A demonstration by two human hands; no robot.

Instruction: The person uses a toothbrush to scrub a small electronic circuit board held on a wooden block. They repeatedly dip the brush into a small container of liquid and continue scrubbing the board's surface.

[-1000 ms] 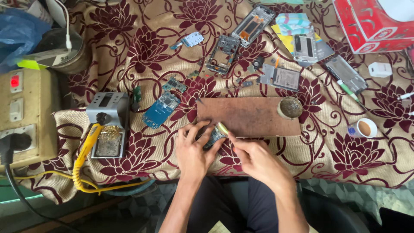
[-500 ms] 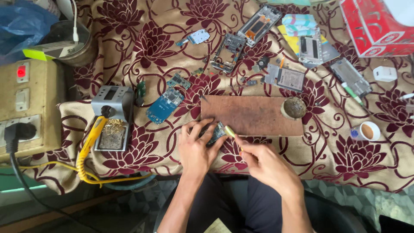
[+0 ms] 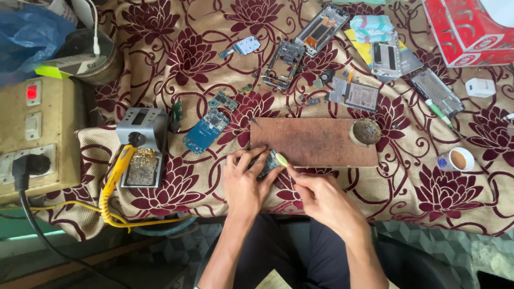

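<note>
My left hand [image 3: 243,182] is curled round a small circuit board [image 3: 269,162], fingers pinching it at the near edge of the brown wood board [image 3: 313,140]. My right hand [image 3: 321,198] is closed tight on a thin tool w/ a pale yellow-green tip [image 3: 281,159]; tip touches the small board. Round brown lump [image 3: 365,131] sits on the wood's right end. Blue circuit board [image 3: 205,130] lies just left of the wood. Grey solder stand [image 3: 141,145] w/ yellow iron [image 3: 119,169] is further left. Small white cup [image 3: 456,159] is off to the right. Phone frames & parts [image 3: 284,64] lie at the back, red box [image 3: 463,29] in the far corner. All on a flower cloth [image 3: 176,59].
</note>
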